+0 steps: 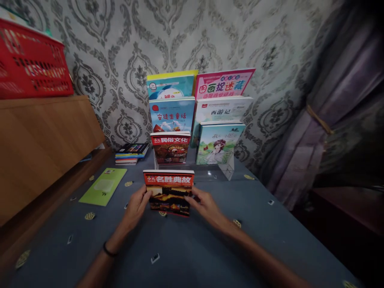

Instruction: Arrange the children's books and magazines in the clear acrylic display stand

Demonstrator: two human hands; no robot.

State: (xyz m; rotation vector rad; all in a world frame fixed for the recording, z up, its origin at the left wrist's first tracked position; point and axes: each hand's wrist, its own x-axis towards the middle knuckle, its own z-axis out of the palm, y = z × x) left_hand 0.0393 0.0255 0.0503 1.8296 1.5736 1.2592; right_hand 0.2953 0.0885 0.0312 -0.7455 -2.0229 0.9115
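Note:
A book with a red title band and a dark golden landscape cover [169, 196] is upright between my two hands, its front turned toward me. My left hand [139, 204] grips its left edge, thumb on the cover. At the right edge, my right hand [205, 203] holds it the same way. Just behind stands a clear tiered book rack [207, 173] with books in two columns. Its front left tier carries a red-banded book [171, 150], and its front right tier a green book with a figure on it [220, 144].
Left of the rack lies a small stack of books [132, 153]. Nearer, a lime-green book [103, 187] lies flat on the blue patterned cloth [126, 256]. A wooden cabinet [45, 148] bearing a red basket [33, 64] bounds the left; a tied curtain [312, 132] hangs at right.

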